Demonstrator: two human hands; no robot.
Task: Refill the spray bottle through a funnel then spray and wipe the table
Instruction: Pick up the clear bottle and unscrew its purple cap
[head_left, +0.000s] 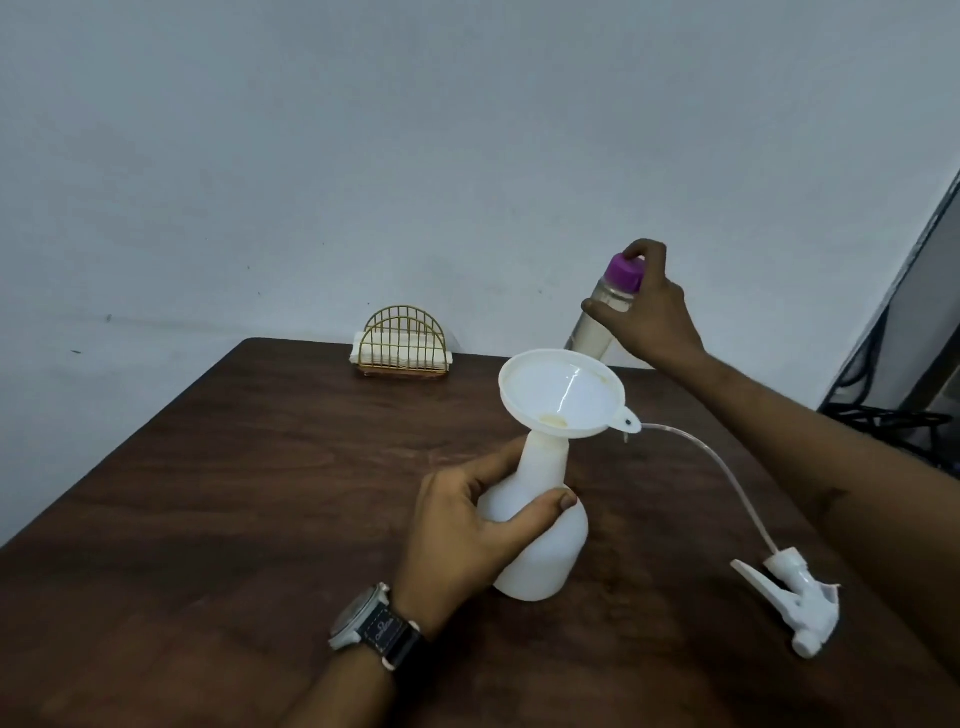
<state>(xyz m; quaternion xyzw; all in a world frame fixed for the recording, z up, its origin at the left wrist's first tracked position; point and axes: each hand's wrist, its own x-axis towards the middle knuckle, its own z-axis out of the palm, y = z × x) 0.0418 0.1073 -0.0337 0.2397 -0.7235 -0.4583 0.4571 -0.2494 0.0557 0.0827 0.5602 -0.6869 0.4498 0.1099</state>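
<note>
L hand (467, 525) steadies the spray bottle (545, 551) w/ funnel (561, 395) in its neck; R hand (649, 312) holds a clear bottle (597, 327).
The white spray bottle stands mid-worktop (234, 493), L thumb and fingers wrapped round its neck and shoulder, a watch (374, 623) on that wrist. The white funnel sits in the bottle's mouth, tilted a bit. Just behind it, R hand's fingers curl round the upper part of the clear bottle, 1 fingertip on its purple cap (626, 270) (cap on; base hidden by the funnel, so can't tell if it rests on the worktop). The trigger head (800, 603) lies on the worktop to the right, apart from the spray bottle, its thin tube (727, 467) arcing toward the funnel's tab. A gold wire napkin holder (402, 343) w/ white napkins stands at the far edge.
</note>
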